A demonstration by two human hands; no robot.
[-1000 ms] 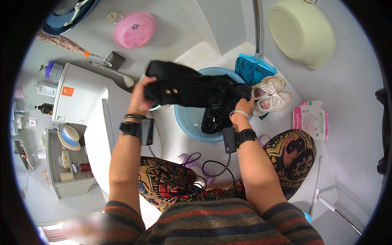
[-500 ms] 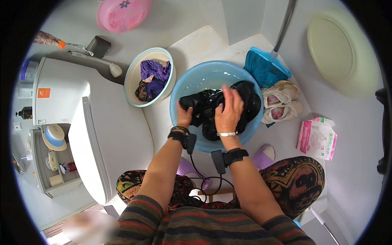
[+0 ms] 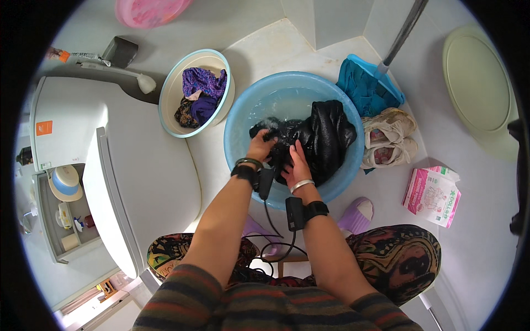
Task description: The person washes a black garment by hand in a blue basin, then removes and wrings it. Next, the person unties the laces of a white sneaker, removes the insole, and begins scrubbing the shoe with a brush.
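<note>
A light blue basin of cloudy water sits on the floor in front of me. In it lies a wet, shiny black garment, bunched up and partly under water; its exact kind I cannot make out. At the basin's left side, my left hand is closed on one end of the black cloth, where the water splashes. My right hand lies against the near middle of the garment, fingers stretched apart and not wrapped round it. Both wrists wear black straps with small cabled boxes.
A cream basin with purple and dark clothes stands at left, beside the white toilet. Right of the blue basin are a teal mop, white shoes and a pink-and-white box. A pale green lid leans on the wall.
My right hand has come down from above the garment onto its near side. My left hand has moved inward from the basin's left edge, and the black cloth has shifted and bunched to the right.
</note>
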